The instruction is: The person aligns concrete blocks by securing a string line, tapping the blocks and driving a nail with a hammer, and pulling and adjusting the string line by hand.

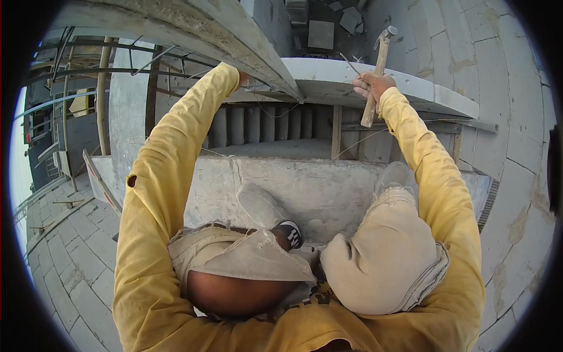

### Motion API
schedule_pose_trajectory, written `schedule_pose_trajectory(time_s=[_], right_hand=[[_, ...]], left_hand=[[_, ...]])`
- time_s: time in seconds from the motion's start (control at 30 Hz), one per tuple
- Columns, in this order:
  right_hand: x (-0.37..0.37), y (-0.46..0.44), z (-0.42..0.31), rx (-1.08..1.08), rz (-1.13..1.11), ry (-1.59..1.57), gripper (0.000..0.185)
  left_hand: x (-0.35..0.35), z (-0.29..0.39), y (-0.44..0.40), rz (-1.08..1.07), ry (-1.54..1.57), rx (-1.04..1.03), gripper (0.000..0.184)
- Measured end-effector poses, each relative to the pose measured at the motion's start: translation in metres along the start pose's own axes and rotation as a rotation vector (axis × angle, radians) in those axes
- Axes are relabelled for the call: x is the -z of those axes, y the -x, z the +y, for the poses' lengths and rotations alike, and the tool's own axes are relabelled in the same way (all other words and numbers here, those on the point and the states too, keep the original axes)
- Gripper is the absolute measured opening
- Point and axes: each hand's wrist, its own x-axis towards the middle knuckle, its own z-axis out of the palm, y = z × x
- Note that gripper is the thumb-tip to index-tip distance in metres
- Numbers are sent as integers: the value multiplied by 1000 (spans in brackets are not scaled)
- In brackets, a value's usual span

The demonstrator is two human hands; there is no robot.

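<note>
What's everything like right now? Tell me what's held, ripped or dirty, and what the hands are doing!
Hammer: held, head end away from the person
Right hand: closed around the hammer
Left hand: mostly hidden, can't tell
Left sleeve: has a hole
Trousers: frayed

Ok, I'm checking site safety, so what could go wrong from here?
The person crouches at the concrete ledge with what look like steps lower down beyond it, so overreaching could mean a fall.
The right hand holds the hammer mid-handle, out past the ledge; if it slipped, it might drop below.
The left hand is mostly hidden by the board; if that shifted, fingers might get pinched.
</note>
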Motion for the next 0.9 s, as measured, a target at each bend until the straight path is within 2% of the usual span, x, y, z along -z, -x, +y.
schedule_pose_trajectory(time_s=[0.03,0.07,0.17,0.3,0.37,0.47,0.57,0.77,0.9], right_hand=[[-1,-7,-3,-13,7,-27,21],[-2,-10,-10,-11,5,-40,20],[3,-43,-21,-19,-32,-61,20],[-1,-70,-57,-12,-24,53,20],[-5,-91,-68,-7,-31,83,22],[-20,-114,-78,-9,-13,60,22],[-42,-129,-82,20,-14,15,21],[-84,-151,-79,88,-76,-46,23],[-108,-162,-76,145,-164,-64,24]], left_hand=[[10,46,2,-59,46,72,41],[12,65,-2,-87,119,141,43],[14,88,-17,-93,380,352,46],[9,111,-47,41,269,536,43],[2,122,-50,97,297,559,41],[-10,106,-61,142,476,539,41],[-22,89,-72,168,493,487,43],[-43,63,-80,108,397,344,39],[-54,51,-89,97,373,332,36]])
